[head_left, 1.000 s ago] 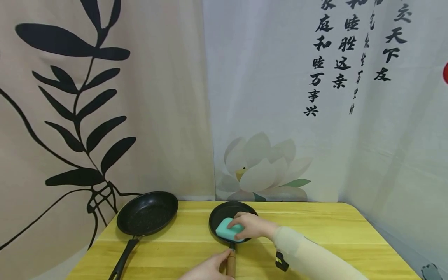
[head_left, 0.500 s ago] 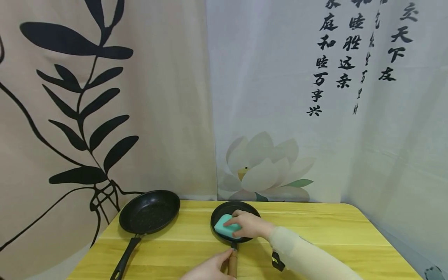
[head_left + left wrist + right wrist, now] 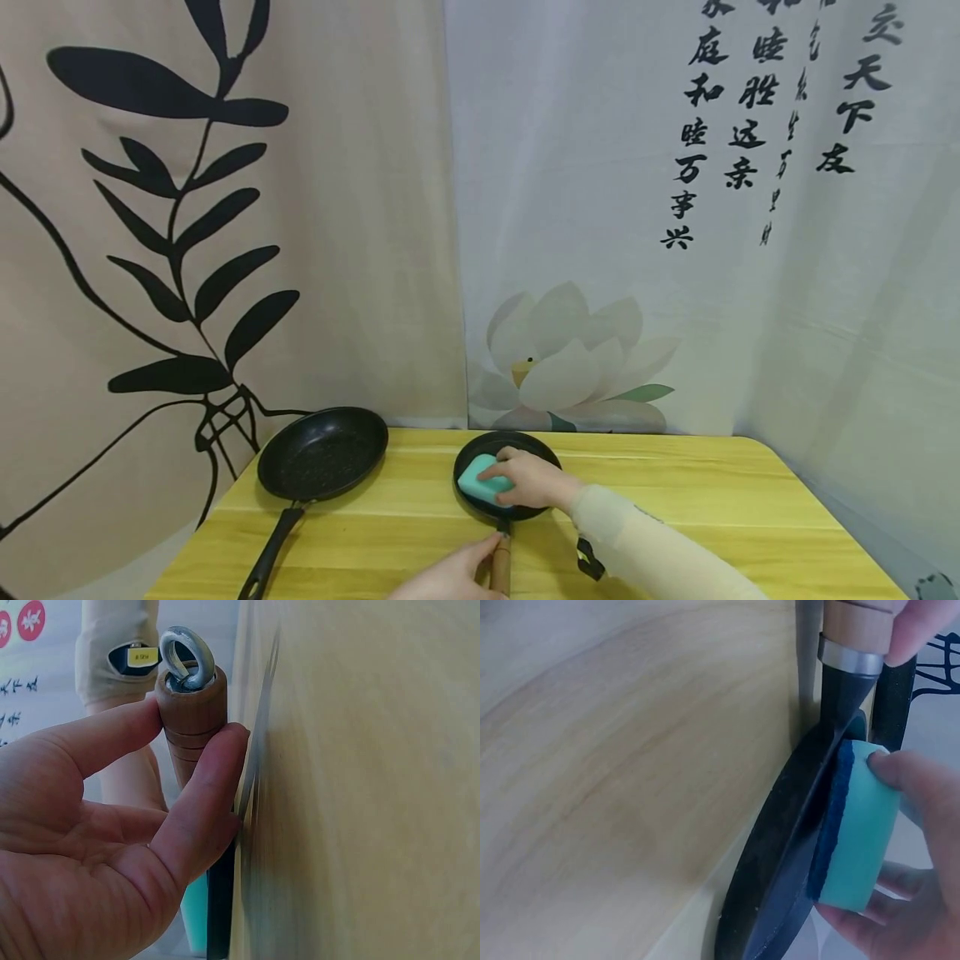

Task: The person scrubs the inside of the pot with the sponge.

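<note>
A small black frying pan with a wooden handle lies on the table. My left hand pinches that handle between thumb and fingers; the left wrist view shows the metal hanging ring at its end. Inside the pan, my right hand grips a turquoise sponge. In the right wrist view the sponge's dark blue scouring side faces the pan, and its lower edge is at the pan's inner surface. Whether the whole scouring side touches the pan cannot be told.
A larger black frying pan stands at the left of the wooden table, its black handle toward the front. Behind the table hangs a printed curtain. A black strap piece hangs at the right sleeve.
My right hand and the sponge have shifted slightly left and toward the far side within the small pan. The left hand keeps its hold on the handle. The head view has turned slightly.
</note>
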A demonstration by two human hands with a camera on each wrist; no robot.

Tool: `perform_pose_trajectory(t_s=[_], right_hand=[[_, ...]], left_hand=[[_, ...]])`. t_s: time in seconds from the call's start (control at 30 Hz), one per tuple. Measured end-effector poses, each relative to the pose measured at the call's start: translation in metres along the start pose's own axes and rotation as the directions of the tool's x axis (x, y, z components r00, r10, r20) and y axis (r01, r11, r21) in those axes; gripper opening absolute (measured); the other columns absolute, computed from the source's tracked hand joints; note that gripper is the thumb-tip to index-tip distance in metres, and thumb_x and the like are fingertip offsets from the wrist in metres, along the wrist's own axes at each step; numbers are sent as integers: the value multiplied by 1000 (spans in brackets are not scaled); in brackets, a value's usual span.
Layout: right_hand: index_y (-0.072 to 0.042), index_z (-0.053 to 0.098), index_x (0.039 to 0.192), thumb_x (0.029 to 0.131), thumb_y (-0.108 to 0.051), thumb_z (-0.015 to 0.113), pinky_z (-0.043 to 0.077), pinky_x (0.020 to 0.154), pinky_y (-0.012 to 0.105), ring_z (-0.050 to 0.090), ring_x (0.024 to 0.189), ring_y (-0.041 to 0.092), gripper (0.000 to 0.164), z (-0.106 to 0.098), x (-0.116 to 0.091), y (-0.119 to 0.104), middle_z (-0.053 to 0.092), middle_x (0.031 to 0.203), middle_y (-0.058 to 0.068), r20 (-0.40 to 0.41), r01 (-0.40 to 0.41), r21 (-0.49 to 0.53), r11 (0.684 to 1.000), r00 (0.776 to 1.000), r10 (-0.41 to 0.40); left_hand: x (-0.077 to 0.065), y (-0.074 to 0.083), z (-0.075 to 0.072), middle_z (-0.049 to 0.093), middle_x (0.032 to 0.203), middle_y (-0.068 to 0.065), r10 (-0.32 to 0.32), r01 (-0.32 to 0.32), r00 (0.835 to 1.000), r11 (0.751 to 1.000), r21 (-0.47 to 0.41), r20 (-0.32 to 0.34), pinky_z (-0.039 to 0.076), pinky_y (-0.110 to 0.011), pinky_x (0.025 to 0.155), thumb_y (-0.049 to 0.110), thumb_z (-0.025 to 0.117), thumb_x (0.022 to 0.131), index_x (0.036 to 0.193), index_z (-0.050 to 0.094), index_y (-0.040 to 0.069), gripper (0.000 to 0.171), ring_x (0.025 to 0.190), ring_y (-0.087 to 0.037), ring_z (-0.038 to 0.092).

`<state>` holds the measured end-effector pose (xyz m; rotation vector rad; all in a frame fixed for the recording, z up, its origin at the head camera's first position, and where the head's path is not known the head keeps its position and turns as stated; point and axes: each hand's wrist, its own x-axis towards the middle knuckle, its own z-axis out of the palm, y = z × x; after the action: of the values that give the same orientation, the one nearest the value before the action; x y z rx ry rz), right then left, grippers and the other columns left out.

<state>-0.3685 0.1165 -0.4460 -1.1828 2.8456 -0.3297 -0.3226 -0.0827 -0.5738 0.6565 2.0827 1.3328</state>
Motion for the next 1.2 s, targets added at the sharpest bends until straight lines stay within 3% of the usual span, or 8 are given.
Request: perform_pose_trajectory(t_s=[0.77, 1.07, 1.2], right_hand=[[-29, 63, 129, 91, -26, 70, 50, 90, 35, 53, 121, 26, 39, 11, 13, 8, 46, 140, 14, -17, -37, 24, 999, 999, 37], [-27, 65, 125, 89, -19, 72, 48, 95, 37, 48, 126, 27, 38, 12, 18, 15, 49, 139, 12, -26, -33, 31, 999, 999, 33], [-27, 65, 125, 89, -18, 72, 47, 96, 37, 47, 128, 27, 38, 13, 23, 16, 50, 139, 11, -31, -15, 27, 1000, 999, 16]], left_hand=[[-4, 4, 0, 36, 149, -17, -37, 37, 999, 999, -21, 1, 31, -61, 104, 44, 79, 80, 151, 29, 2, 96, 134, -36, 34], [0, 2, -1, 38, 149, -12, -6, 5, 1000, 999, 32, 27, 37, -48, 105, 49, 73, 84, 151, 28, 2, 93, 131, -25, 40], [1, 0, -2, 36, 150, -14, -9, 8, 1000, 1000, 14, 30, 35, -50, 106, 50, 72, 84, 151, 27, 1, 95, 133, -26, 38]])
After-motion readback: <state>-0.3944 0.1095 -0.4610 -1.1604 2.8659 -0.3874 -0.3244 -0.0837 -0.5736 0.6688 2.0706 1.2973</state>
